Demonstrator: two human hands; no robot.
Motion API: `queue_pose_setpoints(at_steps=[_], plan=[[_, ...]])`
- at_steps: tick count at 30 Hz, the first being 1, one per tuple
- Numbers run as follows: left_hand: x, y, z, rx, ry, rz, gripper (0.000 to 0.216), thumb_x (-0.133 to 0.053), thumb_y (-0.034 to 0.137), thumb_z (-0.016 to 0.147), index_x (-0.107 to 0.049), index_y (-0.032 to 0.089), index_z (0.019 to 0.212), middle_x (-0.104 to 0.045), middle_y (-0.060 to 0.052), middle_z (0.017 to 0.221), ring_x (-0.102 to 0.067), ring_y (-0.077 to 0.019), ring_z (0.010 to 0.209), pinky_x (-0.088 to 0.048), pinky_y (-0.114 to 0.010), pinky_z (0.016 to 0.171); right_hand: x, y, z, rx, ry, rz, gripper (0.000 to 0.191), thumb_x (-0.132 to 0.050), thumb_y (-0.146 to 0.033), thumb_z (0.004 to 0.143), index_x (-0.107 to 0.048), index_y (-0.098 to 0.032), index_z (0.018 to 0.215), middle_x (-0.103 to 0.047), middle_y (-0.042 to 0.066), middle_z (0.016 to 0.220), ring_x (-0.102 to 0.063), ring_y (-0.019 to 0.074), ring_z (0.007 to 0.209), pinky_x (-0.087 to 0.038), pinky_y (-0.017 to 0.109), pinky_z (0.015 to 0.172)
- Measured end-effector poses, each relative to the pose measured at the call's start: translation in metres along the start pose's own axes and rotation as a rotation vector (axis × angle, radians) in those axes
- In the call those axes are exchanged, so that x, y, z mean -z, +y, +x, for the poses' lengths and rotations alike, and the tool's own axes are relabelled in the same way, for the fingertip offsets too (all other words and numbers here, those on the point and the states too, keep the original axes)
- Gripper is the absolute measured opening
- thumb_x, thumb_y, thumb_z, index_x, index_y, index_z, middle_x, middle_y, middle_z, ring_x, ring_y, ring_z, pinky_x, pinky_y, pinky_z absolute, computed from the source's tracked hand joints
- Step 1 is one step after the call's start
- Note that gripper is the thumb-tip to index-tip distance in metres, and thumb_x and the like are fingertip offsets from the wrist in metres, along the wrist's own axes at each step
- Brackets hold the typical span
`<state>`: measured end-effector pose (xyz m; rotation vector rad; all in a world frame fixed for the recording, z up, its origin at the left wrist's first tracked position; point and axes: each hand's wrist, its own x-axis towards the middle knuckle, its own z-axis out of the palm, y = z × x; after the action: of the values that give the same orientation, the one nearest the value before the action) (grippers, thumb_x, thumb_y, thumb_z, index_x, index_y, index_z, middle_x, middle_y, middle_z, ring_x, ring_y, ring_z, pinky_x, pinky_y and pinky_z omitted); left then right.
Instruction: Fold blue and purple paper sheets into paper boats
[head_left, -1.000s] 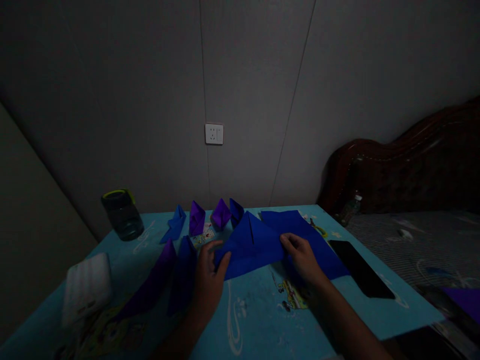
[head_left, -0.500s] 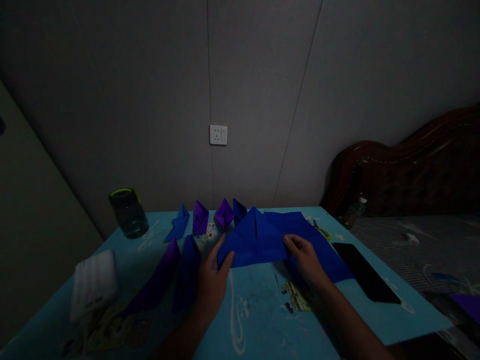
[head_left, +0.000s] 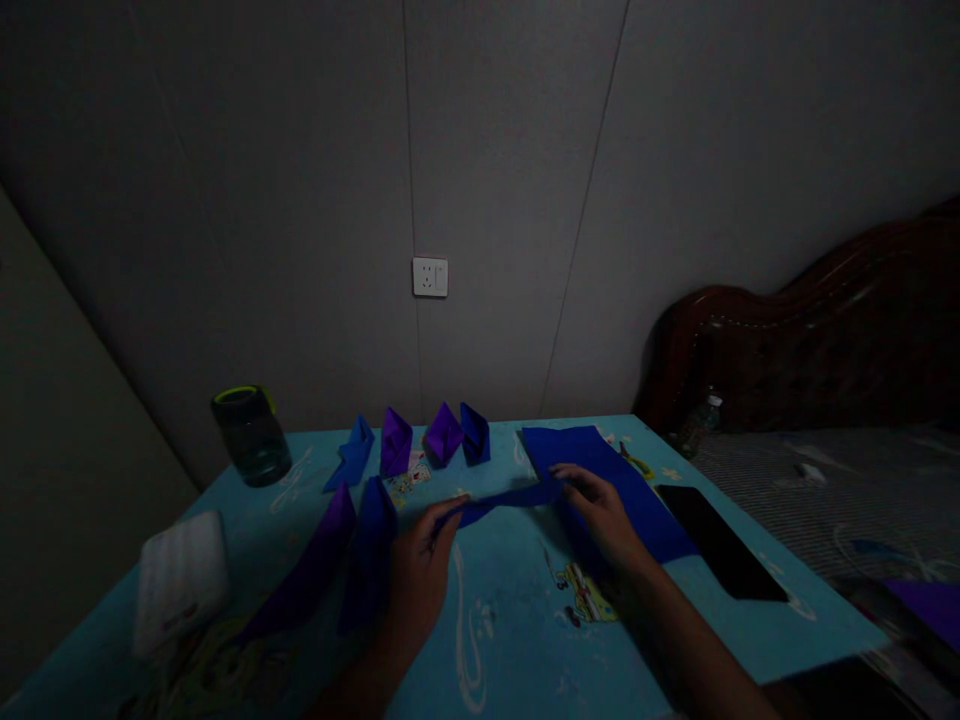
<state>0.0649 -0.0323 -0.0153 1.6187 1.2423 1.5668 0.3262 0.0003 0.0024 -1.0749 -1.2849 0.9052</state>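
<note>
A folded sheet of dark blue paper (head_left: pixel 510 497) stretches between my hands above the table, seen almost edge-on. My left hand (head_left: pixel 424 560) pinches its left end between thumb and fingers. At the other end, my right hand (head_left: pixel 600 510) grips it with closed fingers. Beneath and beyond the right hand lies a flat blue paper sheet (head_left: pixel 637 495). Left of my left hand rest a long dark blue folded paper boat (head_left: pixel 371 550) and a purple one (head_left: pixel 315 560).
Along the back stand a light blue paper boat (head_left: pixel 352 455) and several purple and blue folded pieces (head_left: pixel 444 435). A dark bottle (head_left: pixel 253 440) and a white power bank (head_left: pixel 181 580) are at left. A black phone (head_left: pixel 720 540) and scissors (head_left: pixel 636 460) lie at right.
The folded blue paper has tipped from facing me, with its peak and slit showing, to nearly edge-on. Both hands still hold its ends. The view has shifted slightly.
</note>
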Motion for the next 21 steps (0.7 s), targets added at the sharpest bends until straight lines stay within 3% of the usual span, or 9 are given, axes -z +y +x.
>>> queue_pose_setpoints(at_steps=[3,6,8,10,13,21], plan=[[0.003,-0.006,-0.002,-0.266,-0.058,0.103,0.031,-0.051,0.014,0.089,-0.073,0.029,0.106,-0.07,-0.004,0.117,-0.065,-0.0206,0.11,-0.053,-0.039,0.097,0.004,0.002,0.002,0.007,0.049,0.044,0.021,-0.078,-0.041,0.069,-0.07,-0.022,0.073,-0.064,0.01,0.128,-0.059,0.0295,0.114,-0.048,0.035,0.087],[0.003,-0.01,-0.003,-0.395,-0.012,0.191,0.039,-0.051,0.01,0.088,-0.072,0.035,0.11,-0.06,-0.004,0.129,-0.059,-0.0217,0.119,-0.052,-0.041,0.098,0.005,0.003,0.002,-0.03,0.088,0.09,0.019,-0.078,-0.037,0.069,-0.068,-0.022,0.071,-0.056,0.009,0.138,-0.061,0.0286,0.11,-0.05,0.035,0.081],[0.001,-0.01,-0.002,-0.381,0.017,0.215,0.039,-0.051,0.012,0.089,-0.071,0.037,0.112,-0.053,-0.004,0.136,-0.053,-0.0237,0.126,-0.05,-0.045,0.101,0.005,0.003,0.003,-0.054,0.11,0.096,0.019,-0.079,-0.037,0.067,-0.068,-0.022,0.072,-0.063,0.009,0.128,-0.065,0.0265,0.1,-0.051,0.034,0.077],[-0.001,-0.009,0.0,-0.31,0.023,0.219,0.038,-0.049,0.014,0.091,-0.07,0.037,0.114,-0.05,-0.004,0.139,-0.051,-0.0248,0.129,-0.048,-0.048,0.103,0.004,0.004,0.002,-0.077,0.124,0.1,0.021,-0.08,-0.037,0.066,-0.068,-0.023,0.075,-0.071,0.007,0.104,-0.067,0.0237,0.085,-0.051,0.033,0.072],[-0.001,-0.007,0.003,-0.195,0.022,0.22,0.038,-0.046,0.017,0.092,-0.069,0.034,0.117,-0.052,-0.005,0.138,-0.055,-0.0244,0.125,-0.048,-0.048,0.103,0.003,0.005,0.002,-0.092,0.103,0.13,0.023,-0.081,-0.037,0.065,-0.068,-0.023,0.078,-0.071,0.003,0.077,-0.065,0.0199,0.069,-0.051,0.032,0.067],[0.01,-0.007,0.008,-0.156,-0.001,0.404,0.041,-0.042,0.027,0.095,-0.058,0.027,0.133,-0.059,-0.011,0.134,-0.059,-0.0283,0.121,-0.051,-0.046,0.098,0.007,0.002,0.0,-0.107,-0.035,0.097,0.035,-0.085,-0.04,0.063,-0.074,-0.02,0.089,-0.072,0.003,0.078,-0.065,0.0179,0.068,-0.05,0.031,0.069]])
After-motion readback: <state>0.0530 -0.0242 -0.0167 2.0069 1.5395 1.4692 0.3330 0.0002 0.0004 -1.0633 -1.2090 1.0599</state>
